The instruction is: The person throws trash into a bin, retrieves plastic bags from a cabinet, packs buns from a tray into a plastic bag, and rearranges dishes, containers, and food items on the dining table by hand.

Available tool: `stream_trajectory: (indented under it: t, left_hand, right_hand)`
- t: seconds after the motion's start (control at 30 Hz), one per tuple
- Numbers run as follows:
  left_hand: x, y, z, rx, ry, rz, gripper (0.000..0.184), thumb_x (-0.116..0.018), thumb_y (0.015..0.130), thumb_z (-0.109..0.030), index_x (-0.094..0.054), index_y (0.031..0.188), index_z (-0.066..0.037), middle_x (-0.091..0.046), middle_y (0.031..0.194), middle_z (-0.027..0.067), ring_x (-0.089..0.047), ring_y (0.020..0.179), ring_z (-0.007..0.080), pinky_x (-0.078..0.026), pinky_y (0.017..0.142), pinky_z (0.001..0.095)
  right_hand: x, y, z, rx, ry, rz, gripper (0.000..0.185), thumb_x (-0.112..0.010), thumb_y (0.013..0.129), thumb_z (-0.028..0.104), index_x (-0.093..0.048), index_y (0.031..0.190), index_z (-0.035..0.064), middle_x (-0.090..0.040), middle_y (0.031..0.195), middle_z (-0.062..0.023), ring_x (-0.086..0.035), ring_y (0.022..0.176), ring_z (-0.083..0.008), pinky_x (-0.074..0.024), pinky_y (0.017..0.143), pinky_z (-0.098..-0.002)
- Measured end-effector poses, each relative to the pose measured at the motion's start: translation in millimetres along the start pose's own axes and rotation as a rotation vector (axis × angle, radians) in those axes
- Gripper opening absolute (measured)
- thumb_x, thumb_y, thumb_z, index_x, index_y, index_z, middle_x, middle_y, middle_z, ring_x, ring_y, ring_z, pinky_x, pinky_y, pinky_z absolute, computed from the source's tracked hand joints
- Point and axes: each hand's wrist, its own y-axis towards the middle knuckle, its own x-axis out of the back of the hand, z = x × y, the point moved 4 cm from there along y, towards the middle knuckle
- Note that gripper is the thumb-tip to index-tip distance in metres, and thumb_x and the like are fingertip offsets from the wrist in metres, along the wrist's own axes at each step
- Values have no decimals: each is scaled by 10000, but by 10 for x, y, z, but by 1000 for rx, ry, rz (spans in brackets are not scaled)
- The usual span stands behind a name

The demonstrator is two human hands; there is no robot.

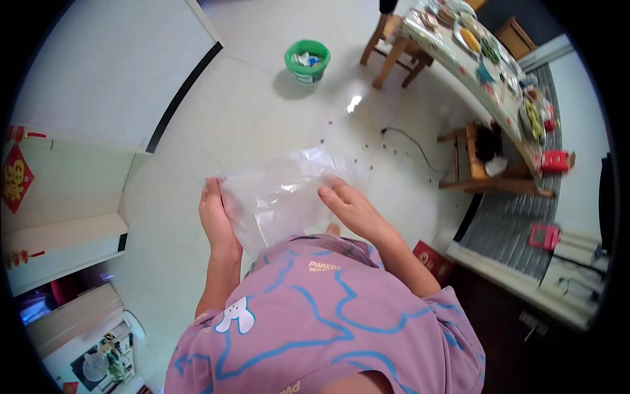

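Observation:
A clear plastic bag (269,203) stretches between my two hands in front of my body, wrinkled and shiny along its upper right part. My left hand (215,213) grips the bag's left edge, fingers curled round it. On the other side, my right hand (349,205) is at the bag's right part, with the thumb pointing left and the fingers partly hidden in or behind the plastic. Nothing can be made out inside the bag.
A green-lined trash bin (307,62) holding waste stands ahead on the tiled floor. Small dark bits (366,148) and a black cable (413,143) lie to the right. A food-laden table (459,62) and wooden stool (464,154) stand farther right; a white cabinet (118,65) is left.

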Motion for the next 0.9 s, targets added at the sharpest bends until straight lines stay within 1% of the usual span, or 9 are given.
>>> stream_trajectory:
  t: [0.07, 0.2, 0.3, 0.37, 0.5, 0.6, 0.67, 0.8, 0.9]
  left_hand:
    - [-118, 374, -97, 66, 71, -65, 369, -419, 1004, -365, -543, 1064, -22, -574, 985, 65, -557, 881, 147, -464, 767, 303]
    - [-349, 1546, -332, 123, -18, -33, 347, -425, 999, -339, -545, 1082, -23, -573, 983, 65, -554, 881, 149, -458, 779, 299]
    - [-561, 2531, -487, 254, 315, 199, 291, -470, 978, -260, -536, 1118, -13, -566, 1007, 72, -552, 902, 156, -456, 789, 299]
    - [-814, 3079, -696, -124, 386, 192, 237, -528, 942, -197, -574, 1107, -34, -564, 918, 45, -538, 831, 133, -451, 754, 283]
    - [-1555, 3794, -1519, -694, 579, 0, 180, -555, 932, -158, -592, 1054, -30, -579, 843, 30, -543, 769, 103, -452, 709, 241]
    - [-2198, 4264, -1545, -154, 610, 715, 219, -606, 918, -212, -615, 1006, -12, -622, 814, 44, -569, 746, 116, -474, 692, 273]
    - [-2707, 4351, -1528, -108, 721, 1041, 235, -626, 907, -239, -609, 950, -9, -615, 768, 55, -569, 716, 118, -472, 677, 268]
    - [-3560, 4787, -1716, -391, 921, 1055, 279, -667, 877, -277, -584, 852, -11, -597, 725, 44, -544, 674, 115, -457, 639, 268]
    - [-3862, 5333, -1956, -204, 993, 962, 246, -712, 842, -208, -523, 801, -56, -525, 703, -27, -474, 688, 54, -394, 608, 212]
  right_hand:
    - [-220, 531, -54, -527, 898, 178, 261, -575, 932, 222, -619, 1087, 17, -657, 994, -90, -612, 948, -196, -462, 849, -318]
    - [-203, 1652, 130, -437, 936, 153, 286, -549, 953, 264, -614, 1085, 18, -652, 990, -57, -603, 921, -148, -470, 836, -286]
    - [-145, 2363, 286, -470, 852, 94, 261, -533, 963, 249, -610, 1059, 19, -647, 930, -42, -593, 865, -111, -474, 802, -257]
    - [-236, 2823, 297, -647, 1216, 112, 195, -554, 955, 228, -616, 995, 48, -628, 874, -14, -570, 799, -81, -458, 750, -224]
    - [-159, 3717, 425, -613, 1165, -138, 208, -554, 958, 272, -613, 972, 73, -598, 868, 11, -525, 772, -71, -434, 719, -215]
    - [-147, 4331, 389, -491, 1196, -233, 238, -576, 939, 284, -619, 970, 52, -582, 859, 19, -510, 774, -58, -422, 714, -212]
    - [24, 4751, 543, -509, 1162, -125, 273, -587, 928, 312, -632, 897, 44, -558, 792, 30, -486, 709, -56, -410, 666, -217]
    - [295, 5755, 836, -304, 1086, -103, 344, -518, 966, 320, -626, 775, 56, -520, 695, 57, -445, 651, -49, -384, 608, -223]
    - [406, 6478, 698, -242, 1102, -37, 374, -497, 979, 342, -587, 730, 77, -517, 693, 61, -435, 649, -42, -376, 602, -231]
